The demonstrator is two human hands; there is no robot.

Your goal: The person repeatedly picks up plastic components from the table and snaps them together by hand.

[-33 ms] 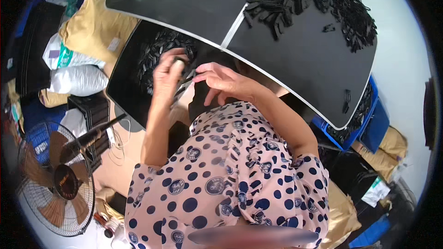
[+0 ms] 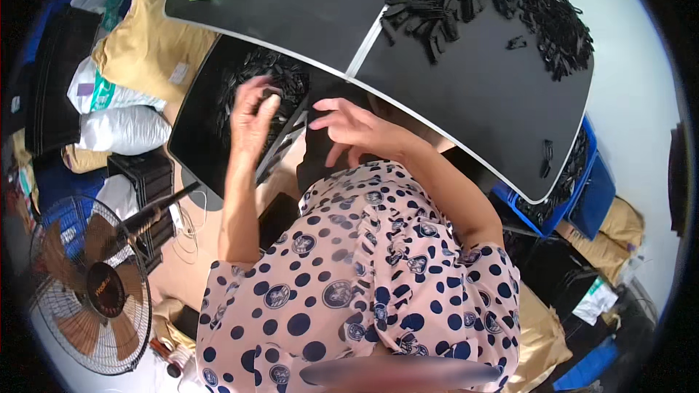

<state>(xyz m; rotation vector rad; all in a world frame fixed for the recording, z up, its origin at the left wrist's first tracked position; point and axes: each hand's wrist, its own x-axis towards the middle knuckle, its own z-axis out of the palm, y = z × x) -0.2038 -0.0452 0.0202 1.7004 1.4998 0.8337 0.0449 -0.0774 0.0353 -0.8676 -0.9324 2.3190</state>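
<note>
My left hand [image 2: 251,120] is over a pile of small black plastic pieces [image 2: 273,69] on the black surface at the left. Its fingers curl toward the thumb around a small black piece [image 2: 271,92], mostly hidden and slightly blurred. To its right, in front of my body, my right hand [image 2: 357,129] is open with its fingers apart and nothing in them. Between the hands, a slotted black edge [image 2: 280,149] runs along the right side of that left surface.
Beyond my hands stands a black table [image 2: 466,94] with a white edge, bearing a heap of black strips [image 2: 437,4] and a heap of thinner pieces [image 2: 557,25]. A blue crate [image 2: 542,225] is at the right. Left are sacks [image 2: 149,44] and a fan [image 2: 95,287].
My left hand has moved left, away from my right hand, its fingers still curled. My right hand has stayed nearly in place, its fingers spread a little wider.
</note>
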